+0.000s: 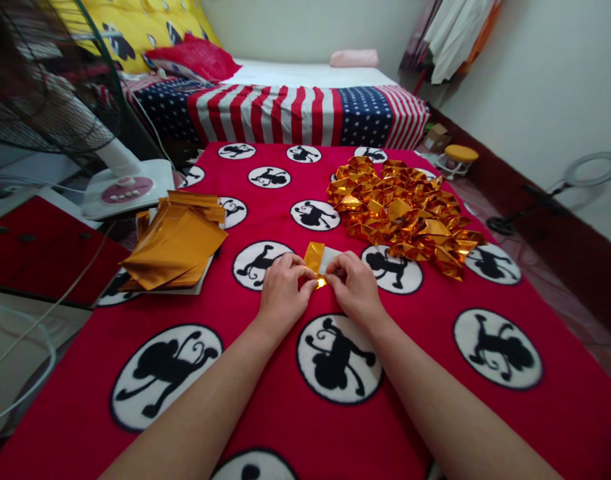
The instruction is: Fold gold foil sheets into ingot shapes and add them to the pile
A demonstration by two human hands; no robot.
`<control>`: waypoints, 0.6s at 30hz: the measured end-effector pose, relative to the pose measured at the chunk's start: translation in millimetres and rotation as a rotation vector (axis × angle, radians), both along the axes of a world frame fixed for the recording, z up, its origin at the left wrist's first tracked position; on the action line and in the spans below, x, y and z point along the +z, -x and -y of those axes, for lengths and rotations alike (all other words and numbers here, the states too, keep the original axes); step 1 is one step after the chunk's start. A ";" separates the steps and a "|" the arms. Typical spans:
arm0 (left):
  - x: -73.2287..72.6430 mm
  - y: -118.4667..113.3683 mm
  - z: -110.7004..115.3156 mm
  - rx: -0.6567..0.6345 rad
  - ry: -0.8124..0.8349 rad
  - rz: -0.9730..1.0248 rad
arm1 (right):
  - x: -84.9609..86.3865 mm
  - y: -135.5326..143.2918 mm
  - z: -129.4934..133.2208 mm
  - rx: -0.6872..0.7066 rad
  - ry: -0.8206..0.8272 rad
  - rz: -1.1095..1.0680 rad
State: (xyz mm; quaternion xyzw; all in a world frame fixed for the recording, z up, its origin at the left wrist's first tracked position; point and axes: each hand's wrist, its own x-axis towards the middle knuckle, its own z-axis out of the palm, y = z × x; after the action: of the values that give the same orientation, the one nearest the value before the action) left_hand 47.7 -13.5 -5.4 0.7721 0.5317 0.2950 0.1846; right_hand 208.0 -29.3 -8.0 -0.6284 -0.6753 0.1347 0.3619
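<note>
Between the fingers of my left hand and my right hand lies a small piece of foil paper, gold on one part and pale grey on the other. My left thumb and forefinger are drawn close together at its near left side; the right ones are pinched narrow at its right edge. Just how tightly either hand grips, I cannot tell. Both my wrists hang low over a red cloth printed with black monkeys in white circles, which covers the table, and the paper is near its middle.

Ahead and to my right, well apart from the paper, folded gold pieces sit in a broad, shiny heap. To my left a stack of flat gold sheets lies fanned unevenly at the cloth's edge, with a white fan base just beyond it.

Farther off, past the table's far edge, a bed is draped with a stars-and-stripes cover and bears a red pillow. Off to the right stand a yellow-topped stool and a ring light.
</note>
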 end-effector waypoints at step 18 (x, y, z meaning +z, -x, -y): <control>-1.4 3.2 -3.7 -0.035 -0.009 0.081 | 0.9 0.1 1.8 0.029 -0.005 0.019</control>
State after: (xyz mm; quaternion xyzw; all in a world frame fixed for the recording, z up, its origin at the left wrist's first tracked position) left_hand 44.5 -9.9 -6.8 0.7696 0.5089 0.3250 0.2076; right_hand 207.9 -31.1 -7.1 -0.6188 -0.6881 0.1322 0.3552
